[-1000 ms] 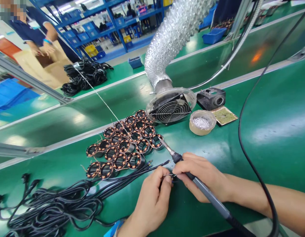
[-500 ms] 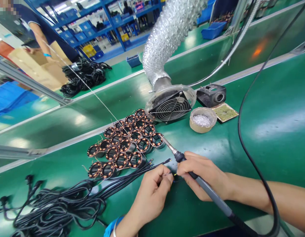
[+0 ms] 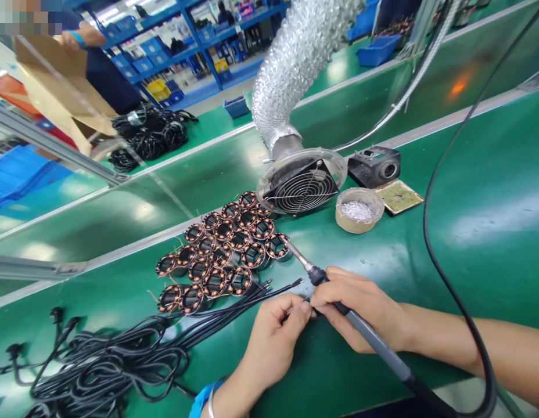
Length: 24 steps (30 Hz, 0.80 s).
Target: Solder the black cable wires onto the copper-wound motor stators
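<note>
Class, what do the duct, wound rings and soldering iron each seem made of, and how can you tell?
The duct looks like thin aluminium foil: silvery, crinkled, glinting. The wound rings carry what looks like copper wire, shiny orange-brown coils; their dark cores may be steel. The soldering iron has a smooth grey handle, probably plastic, and a silvery metal shaft.

Left wrist: I see a bright blue band [image 3: 201,402] and, right against it, a slim silver-coloured bangle [image 3: 211,403]. My left hand [image 3: 273,337] and right hand [image 3: 365,307], both ungloved. Right forearm [image 3: 465,342] bare.
</note>
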Each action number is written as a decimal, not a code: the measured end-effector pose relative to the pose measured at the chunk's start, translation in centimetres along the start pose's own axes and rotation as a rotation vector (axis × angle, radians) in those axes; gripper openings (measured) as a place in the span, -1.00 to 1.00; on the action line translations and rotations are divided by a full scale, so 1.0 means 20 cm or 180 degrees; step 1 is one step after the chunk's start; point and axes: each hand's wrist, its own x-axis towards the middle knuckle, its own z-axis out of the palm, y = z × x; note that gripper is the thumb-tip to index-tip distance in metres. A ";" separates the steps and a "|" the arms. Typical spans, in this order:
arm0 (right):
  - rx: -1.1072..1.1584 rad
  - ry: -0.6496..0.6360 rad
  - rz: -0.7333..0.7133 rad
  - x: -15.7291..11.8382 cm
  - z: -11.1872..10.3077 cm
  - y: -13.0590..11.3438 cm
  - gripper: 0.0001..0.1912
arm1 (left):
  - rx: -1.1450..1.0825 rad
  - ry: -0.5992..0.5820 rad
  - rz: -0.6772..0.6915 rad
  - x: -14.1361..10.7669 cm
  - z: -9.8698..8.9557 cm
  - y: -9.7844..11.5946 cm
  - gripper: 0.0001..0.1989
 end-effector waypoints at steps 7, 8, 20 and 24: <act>0.0009 -0.0009 -0.0003 -0.01 0.00 0.01 -0.74 | -0.0325 -0.0068 -0.0053 0.01 0.01 -0.01 -0.53; -0.0009 0.0001 -0.0018 -0.01 0.00 0.01 -0.75 | -0.0398 -0.0045 -0.0069 0.01 0.00 -0.01 -0.55; 0.0028 -0.0043 -0.0018 -0.01 0.00 0.02 -0.73 | 0.0023 0.0072 0.0009 -0.01 0.00 -0.01 -0.66; 0.0055 -0.0014 0.0040 -0.01 0.00 0.01 -0.71 | -0.0013 0.0156 -0.0032 -0.01 0.00 0.00 -0.68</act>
